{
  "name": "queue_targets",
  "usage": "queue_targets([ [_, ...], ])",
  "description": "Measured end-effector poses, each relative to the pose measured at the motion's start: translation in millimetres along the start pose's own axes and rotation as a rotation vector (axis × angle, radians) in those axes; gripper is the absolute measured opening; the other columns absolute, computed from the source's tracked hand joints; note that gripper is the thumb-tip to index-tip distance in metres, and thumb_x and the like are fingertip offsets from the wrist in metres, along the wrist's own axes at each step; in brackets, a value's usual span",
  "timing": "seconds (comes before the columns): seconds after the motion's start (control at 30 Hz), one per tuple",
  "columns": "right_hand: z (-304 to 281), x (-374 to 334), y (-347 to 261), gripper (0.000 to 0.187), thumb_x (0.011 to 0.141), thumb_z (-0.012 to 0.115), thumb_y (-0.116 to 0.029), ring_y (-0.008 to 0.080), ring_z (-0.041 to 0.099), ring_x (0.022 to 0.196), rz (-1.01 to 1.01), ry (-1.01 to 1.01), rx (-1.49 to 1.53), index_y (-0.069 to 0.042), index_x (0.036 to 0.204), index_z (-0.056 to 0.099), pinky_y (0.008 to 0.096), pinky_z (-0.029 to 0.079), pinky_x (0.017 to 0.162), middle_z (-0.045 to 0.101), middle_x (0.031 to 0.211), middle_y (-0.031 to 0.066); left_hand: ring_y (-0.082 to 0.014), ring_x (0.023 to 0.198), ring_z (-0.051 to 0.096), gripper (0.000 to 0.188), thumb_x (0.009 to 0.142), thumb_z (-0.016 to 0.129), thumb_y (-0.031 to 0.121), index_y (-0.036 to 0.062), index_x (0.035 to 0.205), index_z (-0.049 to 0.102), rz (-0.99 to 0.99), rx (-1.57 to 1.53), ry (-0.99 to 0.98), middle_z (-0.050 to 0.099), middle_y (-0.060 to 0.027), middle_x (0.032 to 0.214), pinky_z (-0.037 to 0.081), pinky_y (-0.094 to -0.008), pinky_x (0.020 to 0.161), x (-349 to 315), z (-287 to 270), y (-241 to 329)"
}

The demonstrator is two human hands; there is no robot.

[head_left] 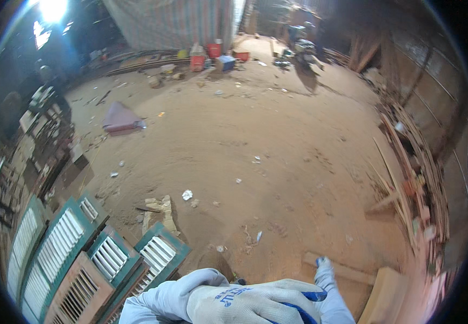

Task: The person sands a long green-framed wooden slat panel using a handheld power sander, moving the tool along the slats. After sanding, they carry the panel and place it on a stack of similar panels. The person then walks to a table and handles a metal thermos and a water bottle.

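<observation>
Close at the bottom middle is my left hand [253,302], in a white knit glove with blue coating. Its back faces up and its fingers bend toward the right and down; whatever lies under the palm is hidden. A pale grey-blue sleeve reaches it from the lower left. To its right, another pale sleeve stretches forward to a small white-and-blue end that looks like my gloved right hand [324,263]. It lies over the left end of a flat wooden plank [353,273]; its fingers are too small to make out. A thick tan wooden board [384,297] rises at the lower right.
Green-framed louvred shutters [64,237] and a bare brown one [80,294] lean at the lower left. Torn cardboard [161,213] and scraps litter the dirt floor. Long timber strips [407,173] line the right wall. A maroon folded piece [121,119], red buckets [214,51] and a motorbike [303,46] stand farther off.
</observation>
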State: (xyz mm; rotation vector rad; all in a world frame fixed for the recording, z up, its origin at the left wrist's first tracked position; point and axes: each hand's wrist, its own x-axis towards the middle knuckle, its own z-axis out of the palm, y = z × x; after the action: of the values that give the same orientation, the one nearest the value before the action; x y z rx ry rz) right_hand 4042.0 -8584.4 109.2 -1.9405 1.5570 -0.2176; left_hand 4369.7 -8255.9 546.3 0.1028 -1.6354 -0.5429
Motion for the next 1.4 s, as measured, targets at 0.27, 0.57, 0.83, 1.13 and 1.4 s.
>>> queue_targets([
  [0.27, 117.2, 317.0, -298.1, 0.023, 0.089, 0.064, -0.02, 0.0188, 0.065, 0.084, -0.478, -0.134, 0.129, -0.003, 0.103, 0.068, 0.0351, 0.054, 0.076, 0.071, 0.092, 0.0092, -0.0326, 0.094, 0.064, 0.031, 0.094, 0.061, 0.033, 0.0046, 0.083, 0.069, -0.042, 0.458, 0.111, 0.069, -0.0119, 0.097, 0.031, -0.0612, 0.108, -2.9, -251.8, -16.1],
  [0.57, 290.4, 317.1, -467.6, 0.037, 0.091, 0.065, -0.035, 0.0233, 0.067, 0.094, -0.127, -0.644, -0.418, -0.007, 0.115, 0.068, 0.0357, 0.051, 0.089, 0.073, 0.102, 0.0101, -0.033, 0.104, 0.064, 0.019, 0.085, 0.066, 0.022, 0.0046, 0.089, 0.071, 0.063, 0.968, 0.355, 0.07, -0.0106, 0.104, 0.034, -0.0623, 0.107, -5.2, -647.8, 56.1],
  [0.83, 391.1, 485.3, -769.9, 0.037, 0.09, 0.066, -0.035, 0.0228, 0.067, 0.097, -0.191, -0.695, -0.425, -0.007, 0.115, 0.069, 0.0355, 0.051, 0.089, 0.073, 0.104, 0.0098, -0.0352, 0.105, 0.06, 0.051, 0.095, 0.058, 0.044, -0.0044, 0.107, 0.066, 0.232, 0.451, 0.226, 0.066, -0.0198, 0.11, 0.039, -0.0519, 0.101, -27.9, -931.7, 71.2],
  [1.13, 592.5, 740.1, -1143.6, 0.037, 0.089, 0.068, -0.036, 0.0208, 0.067, 0.103, -0.304, -0.809, -0.533, -0.009, 0.114, 0.07, 0.0348, 0.05, 0.089, 0.072, 0.109, 0.0098, -0.0333, 0.09, 0.066, 0.058, 0.099, 0.052, 0.051, -0.0054, 0.102, 0.066, -0.019, 0.571, 0.224, 0.067, -0.0155, 0.095, 0.042, -0.0557, 0.096, -71.1, -1298.6, 119.3],
  [1.4, 778.9, 817.1, -1834.8, 0.038, 0.086, 0.075, -0.022, 0.0343, 0.06, 0.114, -1.543, -0.557, 0.093, -0.001, 0.116, 0.065, 0.0423, 0.047, 0.099, 0.067, 0.115, 0.0185, -0.0433, 0.102, 0.062, 0.057, 0.1, 0.051, 0.048, -0.0057, 0.101, 0.068, -0.136, 0.745, 0.283, 0.068, -0.0248, 0.1, 0.038, -0.0611, 0.1, -70.8, -1705.7, 202.4],
])
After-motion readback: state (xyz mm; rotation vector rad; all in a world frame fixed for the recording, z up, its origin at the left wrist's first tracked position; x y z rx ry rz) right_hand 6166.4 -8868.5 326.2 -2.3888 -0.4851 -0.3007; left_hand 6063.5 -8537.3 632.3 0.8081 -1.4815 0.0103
